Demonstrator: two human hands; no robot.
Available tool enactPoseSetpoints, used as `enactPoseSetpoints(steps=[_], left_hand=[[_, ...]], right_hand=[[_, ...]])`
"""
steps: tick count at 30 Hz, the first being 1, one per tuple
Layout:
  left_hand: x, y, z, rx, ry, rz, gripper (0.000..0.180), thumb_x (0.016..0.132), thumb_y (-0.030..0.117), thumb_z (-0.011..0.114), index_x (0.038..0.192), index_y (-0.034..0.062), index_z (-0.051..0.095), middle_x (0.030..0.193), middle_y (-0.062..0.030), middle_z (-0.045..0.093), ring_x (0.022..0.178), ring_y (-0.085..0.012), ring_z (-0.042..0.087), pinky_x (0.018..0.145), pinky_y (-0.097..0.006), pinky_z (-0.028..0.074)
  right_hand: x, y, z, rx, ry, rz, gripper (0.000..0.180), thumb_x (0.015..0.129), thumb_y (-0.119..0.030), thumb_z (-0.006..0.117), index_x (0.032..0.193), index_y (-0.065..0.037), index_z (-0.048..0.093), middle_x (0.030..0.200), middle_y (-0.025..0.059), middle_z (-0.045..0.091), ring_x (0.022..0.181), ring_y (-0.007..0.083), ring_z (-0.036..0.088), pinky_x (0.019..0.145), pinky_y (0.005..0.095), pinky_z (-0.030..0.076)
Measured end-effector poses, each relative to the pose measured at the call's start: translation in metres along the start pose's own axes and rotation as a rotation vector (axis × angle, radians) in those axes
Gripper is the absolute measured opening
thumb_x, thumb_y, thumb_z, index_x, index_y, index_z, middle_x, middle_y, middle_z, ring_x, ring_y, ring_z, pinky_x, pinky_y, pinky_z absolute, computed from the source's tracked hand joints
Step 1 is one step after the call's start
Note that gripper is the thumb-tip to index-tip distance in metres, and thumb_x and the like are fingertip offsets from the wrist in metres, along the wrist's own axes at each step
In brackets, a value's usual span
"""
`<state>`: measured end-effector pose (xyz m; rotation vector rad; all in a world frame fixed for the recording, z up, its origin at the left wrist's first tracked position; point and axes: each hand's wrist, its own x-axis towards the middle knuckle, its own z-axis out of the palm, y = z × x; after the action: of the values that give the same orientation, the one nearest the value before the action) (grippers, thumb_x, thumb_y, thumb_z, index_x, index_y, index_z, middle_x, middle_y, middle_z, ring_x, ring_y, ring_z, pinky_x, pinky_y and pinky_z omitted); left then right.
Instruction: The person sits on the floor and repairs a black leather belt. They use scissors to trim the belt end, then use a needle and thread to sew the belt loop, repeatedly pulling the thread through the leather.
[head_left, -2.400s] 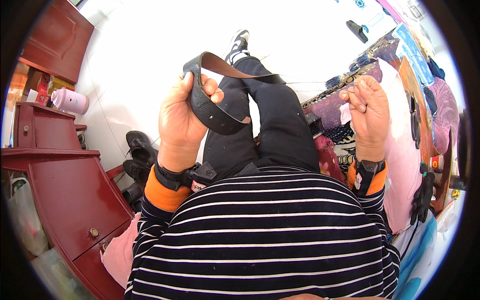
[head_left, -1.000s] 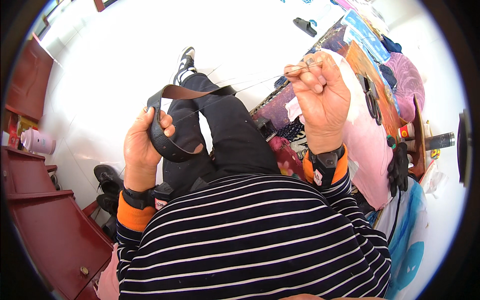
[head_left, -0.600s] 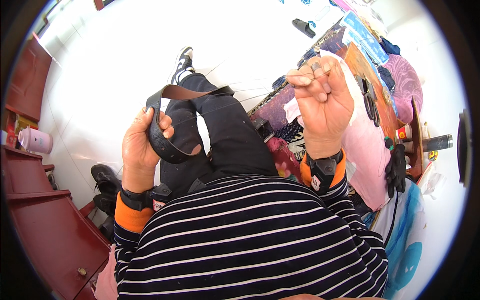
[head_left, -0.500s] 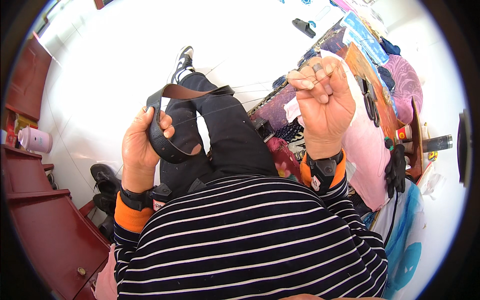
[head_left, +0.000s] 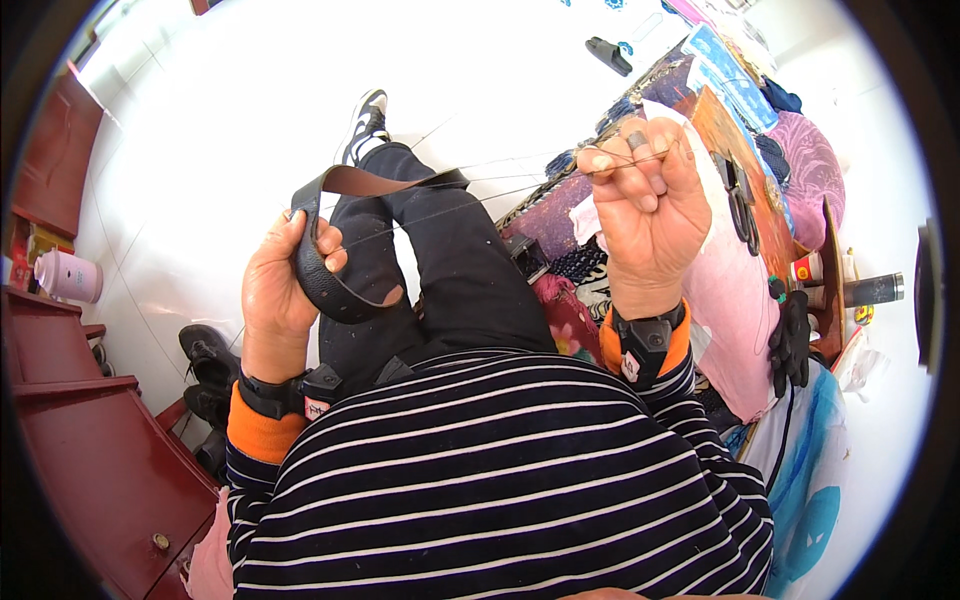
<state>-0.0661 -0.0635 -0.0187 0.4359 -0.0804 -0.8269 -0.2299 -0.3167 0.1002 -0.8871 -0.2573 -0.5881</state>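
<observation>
A black leather belt (head_left: pixel 335 288) with a brown inner side loops above my legs. My left hand (head_left: pixel 286 272) is closed round the strap, thumb on its dark face. Thin dark thread (head_left: pixel 520 189) runs in several strands from the belt across to my right hand (head_left: pixel 650 200). The fingers of that hand are curled in, palm toward me, with the thread pinched and drawn taut at their tips. A ring is on one finger. Whether a needle is among the fingertips I cannot make out.
Right of me, black-handled scissors (head_left: pixel 742 200) lie by a wooden board (head_left: pixel 722 125) and pink cloth (head_left: pixel 735 300). A black glove (head_left: pixel 791 342) and a dark flask (head_left: pixel 873 289) are farther right. At left stand a red cabinet (head_left: pixel 95 440), a pink container (head_left: pixel 70 276) and black shoes (head_left: pixel 208 365).
Almost nothing differs. The fingertips of my right hand have shifted slightly, and the thread lies at a slightly changed angle. My left hand and the belt have barely moved.
</observation>
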Motion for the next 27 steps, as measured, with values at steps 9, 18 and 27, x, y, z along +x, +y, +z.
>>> enactPoseSetpoints(steps=[9, 18, 27], left_hand=[[-0.001, 0.000, -0.002, -0.016, -0.047, -0.015, 0.008, 0.097, 0.010, 0.050, 0.099, 0.0018, 0.051, 0.082, -0.0123, 0.057, 0.077, -0.0232, 0.055, 0.062, -0.034, 0.048], [0.000, -0.001, -0.003, 0.113, -0.041, 0.016, 0.017, 0.099, 0.015, 0.048, 0.098, -0.0005, 0.055, 0.081, -0.0125, 0.060, 0.082, -0.0268, 0.061, 0.076, -0.042, 0.053], [0.000, 0.002, -0.003, 0.085, 0.011, 0.032, 0.017, 0.099, 0.016, 0.047, 0.096, 0.0008, 0.054, 0.079, -0.0102, 0.054, 0.079, -0.0232, 0.055, 0.074, -0.040, 0.051]], right_hand=[[0.000, -0.010, -0.009, -0.046, 0.023, 0.005, 0.014, 0.095, -0.011, 0.054, 0.081, -0.008, 0.052, 0.067, -0.0030, 0.043, 0.057, 0.0077, 0.042, 0.092, 0.0465, 0.039], [-0.004, -0.025, -0.031, -0.004, 0.056, 0.018, 0.017, 0.096, -0.011, 0.053, 0.080, -0.008, 0.047, 0.066, -0.0028, 0.037, 0.057, 0.0077, 0.039, 0.105, 0.0518, 0.030], [-0.014, -0.039, -0.063, -0.602, 0.096, 0.026, 0.010, 0.096, -0.010, 0.053, 0.091, -0.002, 0.057, 0.076, 0.0061, 0.056, 0.093, 0.0213, 0.058, 0.106, 0.0567, 0.036]])
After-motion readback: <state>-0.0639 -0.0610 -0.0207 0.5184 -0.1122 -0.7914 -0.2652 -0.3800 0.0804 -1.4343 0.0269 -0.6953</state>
